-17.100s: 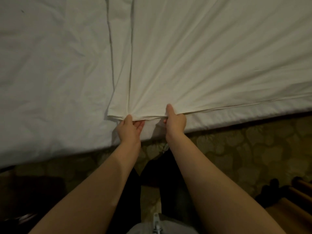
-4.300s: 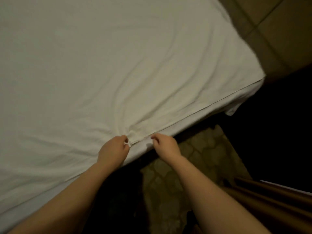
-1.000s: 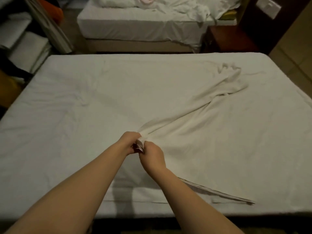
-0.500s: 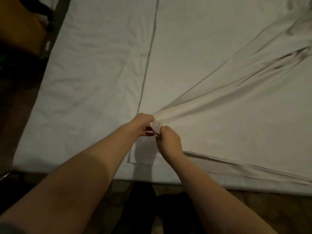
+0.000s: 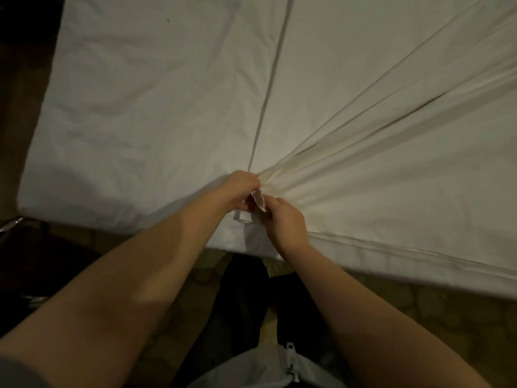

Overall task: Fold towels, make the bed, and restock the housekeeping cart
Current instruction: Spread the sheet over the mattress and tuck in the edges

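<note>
I read the top sheet (image 5: 391,130), across the right of the frame, as white woven cloth, matt, drawn into long smooth pleats. The under sheet (image 5: 140,93) at upper left looks like the same matt cloth, softly wrinkled. The small flap (image 5: 258,199) at centre is thin and pale; cloth or paper, I cannot tell. At lower right the floor (image 5: 433,317) looks like matt patterned carpet. At the left edge a tube (image 5: 9,224) shines like polished metal.

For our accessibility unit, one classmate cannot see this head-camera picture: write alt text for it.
Two bare hands, left hand and right hand, pinch the gathered corner of a white sheet at the near edge of a bed, creases fanning away to the right. Patterned carpet lies below.
</note>
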Motion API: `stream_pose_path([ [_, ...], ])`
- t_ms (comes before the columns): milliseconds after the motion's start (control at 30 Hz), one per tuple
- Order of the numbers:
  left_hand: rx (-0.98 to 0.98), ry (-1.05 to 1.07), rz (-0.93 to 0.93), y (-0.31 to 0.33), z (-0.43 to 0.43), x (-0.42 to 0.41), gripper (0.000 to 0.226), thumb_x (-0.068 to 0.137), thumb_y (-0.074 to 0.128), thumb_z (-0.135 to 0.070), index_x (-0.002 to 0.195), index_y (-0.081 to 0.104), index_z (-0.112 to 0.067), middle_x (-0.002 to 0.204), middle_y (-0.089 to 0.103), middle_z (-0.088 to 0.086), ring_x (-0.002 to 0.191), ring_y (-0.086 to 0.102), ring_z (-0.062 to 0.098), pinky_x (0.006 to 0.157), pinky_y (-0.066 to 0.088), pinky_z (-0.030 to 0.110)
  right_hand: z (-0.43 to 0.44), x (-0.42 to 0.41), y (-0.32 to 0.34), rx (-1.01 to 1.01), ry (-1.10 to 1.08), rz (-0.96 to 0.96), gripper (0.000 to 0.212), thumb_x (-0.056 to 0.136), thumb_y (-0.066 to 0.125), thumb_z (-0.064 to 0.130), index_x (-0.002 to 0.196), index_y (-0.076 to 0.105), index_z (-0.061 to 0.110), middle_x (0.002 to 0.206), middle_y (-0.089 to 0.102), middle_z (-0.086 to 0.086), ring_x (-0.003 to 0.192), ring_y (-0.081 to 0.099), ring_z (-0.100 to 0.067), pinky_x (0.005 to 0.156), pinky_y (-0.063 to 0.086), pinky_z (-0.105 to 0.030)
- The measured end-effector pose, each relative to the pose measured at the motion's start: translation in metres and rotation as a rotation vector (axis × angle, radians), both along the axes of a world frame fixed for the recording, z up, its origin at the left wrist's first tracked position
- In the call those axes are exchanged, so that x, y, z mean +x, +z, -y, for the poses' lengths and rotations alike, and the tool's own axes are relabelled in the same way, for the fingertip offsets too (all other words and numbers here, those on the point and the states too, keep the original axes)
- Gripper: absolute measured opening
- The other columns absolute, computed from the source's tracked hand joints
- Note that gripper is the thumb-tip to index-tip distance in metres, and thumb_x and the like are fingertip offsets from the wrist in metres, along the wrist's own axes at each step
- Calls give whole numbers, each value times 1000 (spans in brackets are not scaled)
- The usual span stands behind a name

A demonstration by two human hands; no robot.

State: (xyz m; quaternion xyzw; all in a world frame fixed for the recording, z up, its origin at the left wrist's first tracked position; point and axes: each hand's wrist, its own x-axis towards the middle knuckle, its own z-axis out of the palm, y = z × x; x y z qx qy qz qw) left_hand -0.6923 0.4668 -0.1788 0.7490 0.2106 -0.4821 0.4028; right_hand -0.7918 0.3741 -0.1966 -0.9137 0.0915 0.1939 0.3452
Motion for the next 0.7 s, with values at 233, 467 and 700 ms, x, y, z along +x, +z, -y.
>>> stream_pose_path([
  [233,12,6,57,-8,-21,-23,39,87,49,0,123,60,-9,109,62,10,100,61,22,83,55,37,-1,-23,-12,38,71,131,33,85,51,21,112,68,10,100,64,-12,89,61,-33,77,45,-33],
  [467,143,-126,290,-17,-27,-42,14,84,66,-10,97,69,-6,96,69,19,94,64,34,88,52,45,17,-37,-6,-63,67,162,42,76,42,27,104,70,15,101,65,-5,91,61,-30,77,45,-36],
  [700,313,-267,322,-14,-20,-43,17,88,62,-14,101,69,-8,101,68,12,96,63,29,84,48,30,50,-21,0,-172,76,150,50,74,36,28,111,67,19,114,63,-4,103,58,-31,82,45,-39],
])
